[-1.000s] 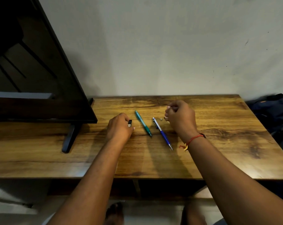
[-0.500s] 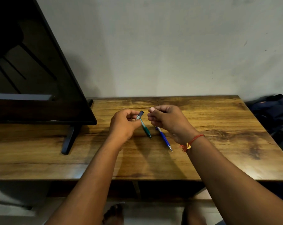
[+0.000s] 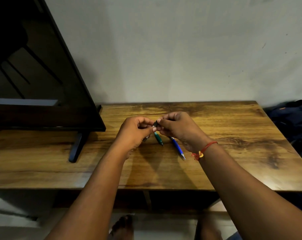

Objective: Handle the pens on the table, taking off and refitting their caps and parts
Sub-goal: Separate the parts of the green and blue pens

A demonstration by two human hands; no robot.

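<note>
Hands meet over the wooden table [image 3: 216, 129], just behind the green pen [image 3: 158, 139], which is the thing to find all the other places by. The left hand [image 3: 134, 134] is just left of the green pen, and its thumb and fingers pinch a thin dark pen [image 3: 154, 125]. One end of that dark pen pokes out under the left hand, close to the left of the green pen. The other end sticks up between the two hands, above the far end of the green pen. The right hand [image 3: 179, 129] is just right of the green pen, and its fingertips pinch the top end of the dark pen, where a small dark cap or part sits. It is too small to tell if that part is on or off. The green pen lies flat on the table with its tip toward the person, and its far end is hidden by the hands. A blue pen [image 3: 178, 148] lies flat just right of the green pen, well apart from it at the tips, with a silver tip toward the person. Its far end is hidden under the right hand. A red and yellow thread [image 3: 204, 149] is tied on the right wrist, right of the blue pen. Far left of the green pen stands a big black screen [image 3: 43, 94] on a dark foot [image 3: 76, 148]. Far right of the green pen, off the table, lies a dark blue bag [image 3: 292, 122]. Behind it all is a plain pale wall [image 3: 164, 49].
</note>
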